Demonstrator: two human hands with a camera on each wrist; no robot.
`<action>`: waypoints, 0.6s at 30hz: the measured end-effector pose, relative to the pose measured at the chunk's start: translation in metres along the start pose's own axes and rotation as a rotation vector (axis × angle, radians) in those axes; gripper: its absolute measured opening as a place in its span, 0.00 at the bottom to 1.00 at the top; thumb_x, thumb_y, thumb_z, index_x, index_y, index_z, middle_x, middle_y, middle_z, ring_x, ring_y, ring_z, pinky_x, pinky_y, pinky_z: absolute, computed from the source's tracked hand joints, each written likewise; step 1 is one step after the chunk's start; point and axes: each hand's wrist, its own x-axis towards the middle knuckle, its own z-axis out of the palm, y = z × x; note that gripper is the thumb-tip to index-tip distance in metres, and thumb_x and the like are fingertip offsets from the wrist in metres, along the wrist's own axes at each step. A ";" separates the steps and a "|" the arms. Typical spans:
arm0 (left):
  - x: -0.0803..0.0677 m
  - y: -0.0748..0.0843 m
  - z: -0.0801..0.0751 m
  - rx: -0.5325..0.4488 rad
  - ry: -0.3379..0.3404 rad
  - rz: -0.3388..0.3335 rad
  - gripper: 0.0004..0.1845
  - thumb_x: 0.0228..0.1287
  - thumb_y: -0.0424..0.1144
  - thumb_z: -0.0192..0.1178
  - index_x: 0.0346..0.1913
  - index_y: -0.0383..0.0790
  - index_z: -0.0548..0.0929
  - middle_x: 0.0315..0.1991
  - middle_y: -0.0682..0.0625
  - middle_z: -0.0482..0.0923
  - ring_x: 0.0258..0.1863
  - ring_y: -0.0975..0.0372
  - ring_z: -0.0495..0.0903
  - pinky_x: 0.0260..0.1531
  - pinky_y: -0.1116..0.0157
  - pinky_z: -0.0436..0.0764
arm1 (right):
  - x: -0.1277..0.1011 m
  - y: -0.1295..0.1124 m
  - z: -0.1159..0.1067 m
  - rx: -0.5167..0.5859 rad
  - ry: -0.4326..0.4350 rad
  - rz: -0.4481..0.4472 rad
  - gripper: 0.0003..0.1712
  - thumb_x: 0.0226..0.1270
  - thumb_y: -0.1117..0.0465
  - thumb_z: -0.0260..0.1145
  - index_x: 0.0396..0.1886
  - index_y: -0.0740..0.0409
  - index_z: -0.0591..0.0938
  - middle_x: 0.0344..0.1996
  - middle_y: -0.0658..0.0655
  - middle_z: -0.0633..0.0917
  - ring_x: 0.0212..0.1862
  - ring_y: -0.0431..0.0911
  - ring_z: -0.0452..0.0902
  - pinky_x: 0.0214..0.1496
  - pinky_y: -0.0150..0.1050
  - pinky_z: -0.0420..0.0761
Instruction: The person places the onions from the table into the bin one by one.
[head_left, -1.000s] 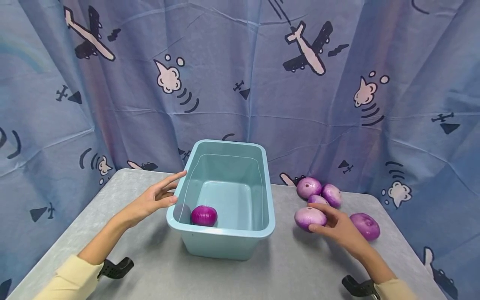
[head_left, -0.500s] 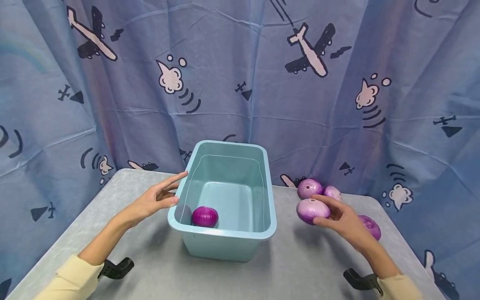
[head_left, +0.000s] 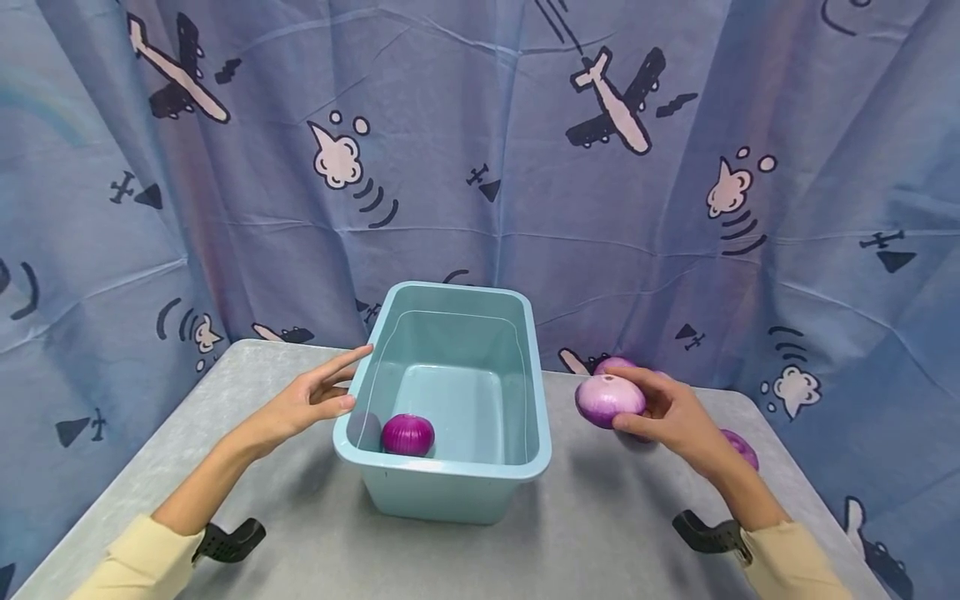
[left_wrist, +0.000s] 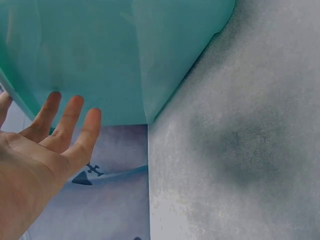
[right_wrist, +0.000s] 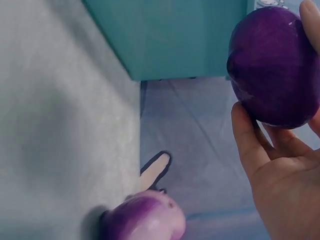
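Lifted clear of the grey table (head_left: 585,533) since a second ago, the pale purple onion (head_left: 609,399) now rides in the right hand (head_left: 671,417), higher and further left than where it lay among the others, and closer to the bin's right wall. Fingers and thumb curl around its smooth, rounded body; the right wrist view shows the same onion (right_wrist: 272,67) as glossy, dark violet, faintly ribbed from end to end, cradled against the palm (right_wrist: 287,175).

Barely changed, the left hand (head_left: 311,398) stays flat and relaxed beside the left wall of the teal plastic bin (head_left: 450,479), fingers straight and holding nothing; the left wrist view shows its fingertips (left_wrist: 75,107) just at the bin's smooth, slightly translucent side, though contact cannot be told. That bin is a rectangular tub with rounded corners and a rolled rim, and a darker purple onion (head_left: 408,434) sits inside at its near left corner.

Far right on the table, one loose onion (head_left: 613,364) peeks out behind the held one, and another (head_left: 742,448) lies partly hidden past the right wrist. The tabletop has a matt, finely speckled surface. Behind hangs a creased blue curtain (head_left: 480,167) printed with cartoon aeroplanes and puffs of cloud.
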 end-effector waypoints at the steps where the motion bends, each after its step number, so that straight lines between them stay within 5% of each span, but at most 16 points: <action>1: 0.000 0.000 0.000 -0.002 -0.001 0.002 0.36 0.75 0.37 0.57 0.81 0.51 0.57 0.71 0.35 0.65 0.64 0.45 0.73 0.57 0.58 0.77 | 0.002 -0.004 0.001 -0.006 0.000 0.006 0.33 0.66 0.68 0.72 0.71 0.57 0.75 0.64 0.60 0.76 0.57 0.49 0.78 0.55 0.36 0.79; 7: 0.000 -0.002 0.000 -0.018 -0.004 0.007 0.36 0.75 0.36 0.57 0.81 0.51 0.57 0.72 0.34 0.64 0.65 0.45 0.72 0.57 0.58 0.77 | 0.019 -0.028 0.002 -0.057 0.015 0.062 0.34 0.65 0.59 0.75 0.70 0.48 0.76 0.62 0.55 0.79 0.56 0.50 0.79 0.53 0.37 0.81; 18: 0.000 -0.002 0.000 -0.017 -0.004 0.006 0.36 0.76 0.36 0.57 0.82 0.52 0.57 0.72 0.34 0.63 0.66 0.45 0.71 0.57 0.56 0.76 | 0.043 -0.047 0.010 0.012 -0.036 -0.099 0.35 0.63 0.69 0.74 0.70 0.56 0.76 0.61 0.57 0.80 0.53 0.52 0.80 0.50 0.42 0.84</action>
